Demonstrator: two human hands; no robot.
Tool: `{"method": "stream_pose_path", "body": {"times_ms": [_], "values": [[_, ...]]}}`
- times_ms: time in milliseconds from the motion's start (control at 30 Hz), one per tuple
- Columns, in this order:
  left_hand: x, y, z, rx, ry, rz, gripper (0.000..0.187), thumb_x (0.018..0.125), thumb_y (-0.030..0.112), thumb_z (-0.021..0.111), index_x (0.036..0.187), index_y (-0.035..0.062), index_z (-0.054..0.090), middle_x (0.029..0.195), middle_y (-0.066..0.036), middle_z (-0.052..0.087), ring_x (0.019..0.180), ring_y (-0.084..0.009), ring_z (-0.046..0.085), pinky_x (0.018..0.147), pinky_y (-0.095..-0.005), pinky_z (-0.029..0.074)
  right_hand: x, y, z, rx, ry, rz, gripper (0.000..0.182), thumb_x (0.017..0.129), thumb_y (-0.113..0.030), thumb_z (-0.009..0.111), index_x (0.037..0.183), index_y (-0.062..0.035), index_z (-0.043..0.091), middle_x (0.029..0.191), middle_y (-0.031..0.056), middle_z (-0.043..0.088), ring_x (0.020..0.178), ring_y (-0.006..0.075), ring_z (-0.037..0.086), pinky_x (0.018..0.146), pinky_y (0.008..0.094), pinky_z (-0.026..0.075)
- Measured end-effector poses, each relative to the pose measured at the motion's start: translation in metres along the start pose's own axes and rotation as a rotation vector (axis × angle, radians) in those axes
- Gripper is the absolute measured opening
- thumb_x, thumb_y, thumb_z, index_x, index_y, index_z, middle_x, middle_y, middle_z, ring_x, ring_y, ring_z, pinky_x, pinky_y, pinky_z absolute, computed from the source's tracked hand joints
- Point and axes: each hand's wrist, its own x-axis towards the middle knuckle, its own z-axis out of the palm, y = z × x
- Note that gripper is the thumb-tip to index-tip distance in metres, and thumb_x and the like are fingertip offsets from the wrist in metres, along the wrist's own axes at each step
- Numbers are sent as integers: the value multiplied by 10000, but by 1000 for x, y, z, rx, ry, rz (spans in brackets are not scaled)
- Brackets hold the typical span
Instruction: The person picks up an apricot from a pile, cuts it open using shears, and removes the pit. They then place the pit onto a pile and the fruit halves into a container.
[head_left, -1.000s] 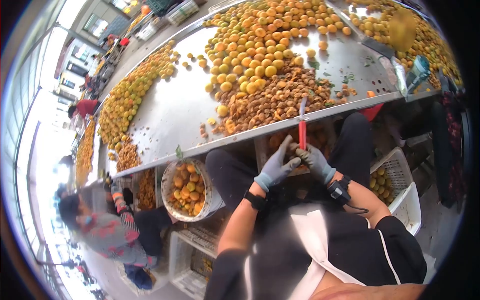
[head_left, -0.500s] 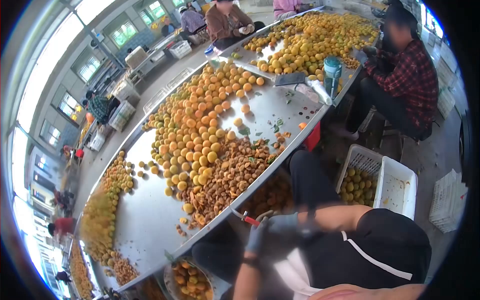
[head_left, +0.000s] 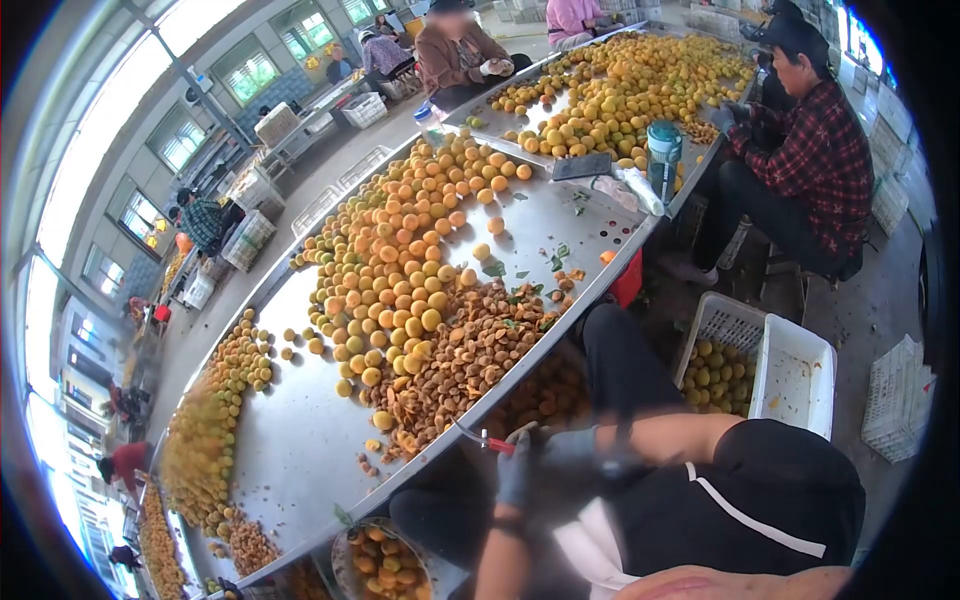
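Note:
My left hand (head_left: 514, 474), in a grey glove, is closed round the end of a red-handled knife (head_left: 497, 444). The knife's thin metal blade points left over the table's near edge. My right hand (head_left: 570, 449), also gloved, is close against the left one; a blur hides its fingers. Just beyond the blade lies a heap of brown pits and torn flesh (head_left: 480, 345) on the metal table (head_left: 300, 430). Whole apricots (head_left: 395, 270) are piled behind that heap. Below my left forearm is a bowl of orange fruit (head_left: 385, 565).
A perforated crate of yellow-green fruit (head_left: 715, 370) stands at my right beside a white tub (head_left: 795, 385). A blue bottle (head_left: 663, 160) and a dark phone-like slab (head_left: 581, 166) rest on the table. A co-worker in a checked shirt (head_left: 820, 150) sits at the right; others sit across.
The view has shifted slightly, so the table and fruit appear moved a little. The knife stays in my left hand, and both hands keep almost the same place.

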Motion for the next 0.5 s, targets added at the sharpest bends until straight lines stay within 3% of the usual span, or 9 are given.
{"method": "stream_pose_path", "body": {"times_ms": [67,133,167,200,267,333,367,433,500], "values": [[-2,5,1,-122,47,53,347,941,273,600,1165,9,581,1068,-173,664,929,-260,664,829,-350,549,-5,-17,-10,-79,-47,83,420,906,-419,593,1106,-57,665,958,121,686,912,241,630,803,365,472],[-2,10,-3,-156,89,84,344,945,283,590,1162,16,580,1042,-168,669,918,-256,667,813,-347,550,-16,-80,-40,35,-79,421,406,892,-413,609,1076,-56,671,895,110,686,847,226,637,752,366,473],[-3,12,-6,-189,132,114,341,950,292,580,1159,23,579,1016,-163,674,906,-253,670,797,-343,552,-3,-22,-28,291,-45,375,389,888,-399,613,1062,-55,671,875,106,683,799,223,635,718,368,476],[-2,16,-9,-196,147,108,341,950,292,580,1159,23,579,1016,-163,674,906,-253,670,797,-343,552,-11,-79,-52,82,-58,394,369,897,-382,606,1045,-49,664,871,108,681,785,220,631,719,353,484],[-3,19,-19,-14,193,233,360,960,315,555,1174,25,569,985,-160,679,892,-244,673,777,-342,553,-3,-102,-76,150,-28,423,338,909,-354,594,1035,-46,654,873,115,683,774,220,626,733,345,493],[-6,14,-21,-55,218,210,353,969,313,537,1175,28,571,984,-154,680,882,-235,676,779,-338,549,12,-94,-98,-80,140,37,302,919,-328,581,1011,-47,647,884,115,679,788,233,627,748,347,499],[-3,21,-16,-89,231,239,355,970,310,533,1178,24,570,990,-155,682,880,-235,677,788,-335,547,18,-111,-111,-190,195,83,298,928,-344,597,1019,-64,647,953,103,676,865,178,621,786,346,492],[2,19,-24,-188,192,234,368,972,305,531,1188,9,570,1005,-159,685,883,-235,679,790,-309,533,35,-134,-134,-68,255,132,269,922,-306,618,1022,-58,644,884,56,673,822,117,604,752,292,489],[1,24,-22,-127,210,240,376,973,308,531,1195,7,567,994,-161,690,871,-224,678,753,-290,521,61,-131,-148,-74,402,47,217,926,-248,614,1032,-62,647,862,35,666,796,100,580,742,277,481]]}}
